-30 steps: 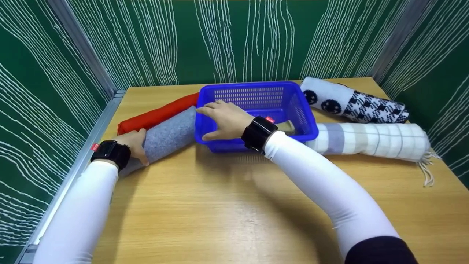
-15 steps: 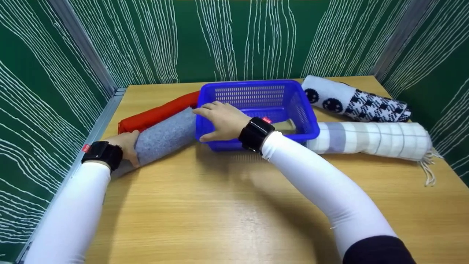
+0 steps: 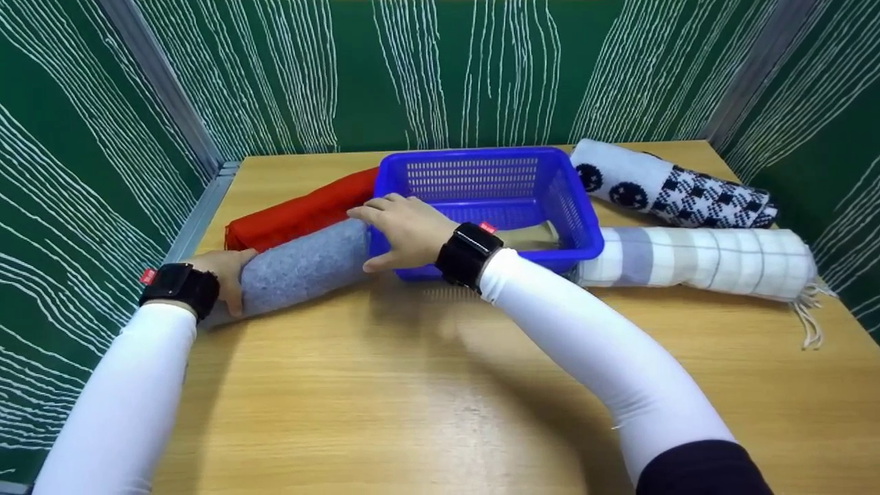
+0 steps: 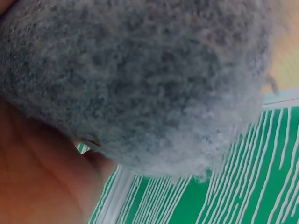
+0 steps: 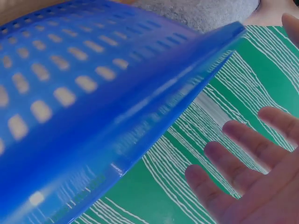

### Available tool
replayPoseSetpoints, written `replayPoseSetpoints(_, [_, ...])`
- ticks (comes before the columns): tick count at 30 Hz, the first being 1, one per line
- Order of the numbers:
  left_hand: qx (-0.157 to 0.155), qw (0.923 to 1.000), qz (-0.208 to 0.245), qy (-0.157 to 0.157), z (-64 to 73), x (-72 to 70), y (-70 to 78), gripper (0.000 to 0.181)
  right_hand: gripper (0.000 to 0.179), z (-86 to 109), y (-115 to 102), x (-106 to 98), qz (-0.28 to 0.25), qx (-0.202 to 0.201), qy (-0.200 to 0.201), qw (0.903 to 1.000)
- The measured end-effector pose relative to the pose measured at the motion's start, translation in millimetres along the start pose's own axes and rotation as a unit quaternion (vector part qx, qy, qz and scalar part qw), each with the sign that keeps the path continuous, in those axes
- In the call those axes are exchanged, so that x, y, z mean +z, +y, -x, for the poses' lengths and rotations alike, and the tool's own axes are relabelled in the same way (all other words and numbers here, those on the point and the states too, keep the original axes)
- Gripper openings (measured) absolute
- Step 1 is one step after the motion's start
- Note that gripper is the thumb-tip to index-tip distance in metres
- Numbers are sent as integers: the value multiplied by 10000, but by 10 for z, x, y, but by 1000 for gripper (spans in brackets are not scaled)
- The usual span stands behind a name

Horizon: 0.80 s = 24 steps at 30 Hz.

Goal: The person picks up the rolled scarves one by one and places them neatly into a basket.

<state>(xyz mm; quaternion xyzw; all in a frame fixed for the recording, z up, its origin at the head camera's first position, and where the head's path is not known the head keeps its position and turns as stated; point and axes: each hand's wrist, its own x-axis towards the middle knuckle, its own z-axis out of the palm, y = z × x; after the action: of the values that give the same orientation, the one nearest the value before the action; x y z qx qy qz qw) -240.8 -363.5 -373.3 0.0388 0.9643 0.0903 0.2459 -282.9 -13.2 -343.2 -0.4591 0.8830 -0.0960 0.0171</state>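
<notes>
My left hand (image 3: 223, 271) grips a rolled fuzzy grey scarf (image 3: 302, 265) near its left end, thumb on the near side. The roll (image 4: 154, 88) fills most of the left wrist view. Its right end reaches the left side of a blue plastic basket (image 3: 474, 152). Over that basket's left rim hovers my right hand (image 3: 409, 230), fingers spread and holding nothing. In the right wrist view the fingers of this hand (image 5: 252, 172) stand apart from the basket wall (image 5: 107, 112). Part of the basket is hidden behind the right hand and wrist.
Behind the grey roll lies a red rolled cloth (image 3: 302, 210). A beige item (image 3: 529, 237) lies inside the basket. To the right are a white checked rolled scarf (image 3: 722, 261) with fringe and a black-and-white patterned roll (image 3: 680, 185). Green walls enclose the wooden table (image 3: 385, 412).
My left hand has moved left along with the grey scarf, whose right end has swung nearer to me, away from the red roll. The right hand has drifted slightly left, still spread.
</notes>
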Motion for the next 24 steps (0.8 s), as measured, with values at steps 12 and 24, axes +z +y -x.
replayPoseSetpoints(12, [230, 9984, -513, 51, 73, -11, 40, 86, 90, -127, -169, 93, 104, -152, -150, 9997])
replayPoseSetpoints(24, [116, 9993, -338, -68, 8, 41, -53, 93, 96, -257, -368, 227, 290, -288, -401, 9984])
